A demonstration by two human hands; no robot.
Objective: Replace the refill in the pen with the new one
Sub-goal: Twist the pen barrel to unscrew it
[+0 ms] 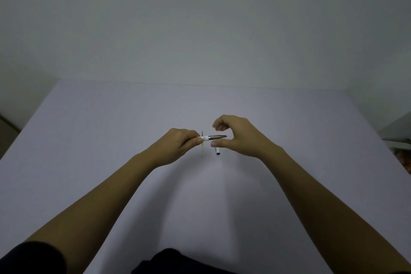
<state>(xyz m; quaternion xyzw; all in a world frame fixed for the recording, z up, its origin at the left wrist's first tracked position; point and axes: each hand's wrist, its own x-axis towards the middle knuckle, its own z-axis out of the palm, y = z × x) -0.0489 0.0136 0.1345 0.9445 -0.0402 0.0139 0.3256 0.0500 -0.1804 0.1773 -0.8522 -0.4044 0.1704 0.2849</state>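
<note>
Dim, bluish cast throughout. Soft arm shadows on the table (pixel 200 196) toward 6 o'clock. Wide-angle bending at edges; corners darkened, slightly soft overall.

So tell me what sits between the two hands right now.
In the head view, the pen bridges the gap: the left hand pinches its white end, and its dark tip points at the open right hand. A refill and cap lie on the table beneath.

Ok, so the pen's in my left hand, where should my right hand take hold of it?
Take the grey grip section, probably from the right end. The pen lies level, its tip pointing at the right hand, and the left hand already covers the white barrel. The right hand's thumb and forefinger are open either side of that section, so closing them there looks simplest.
</note>
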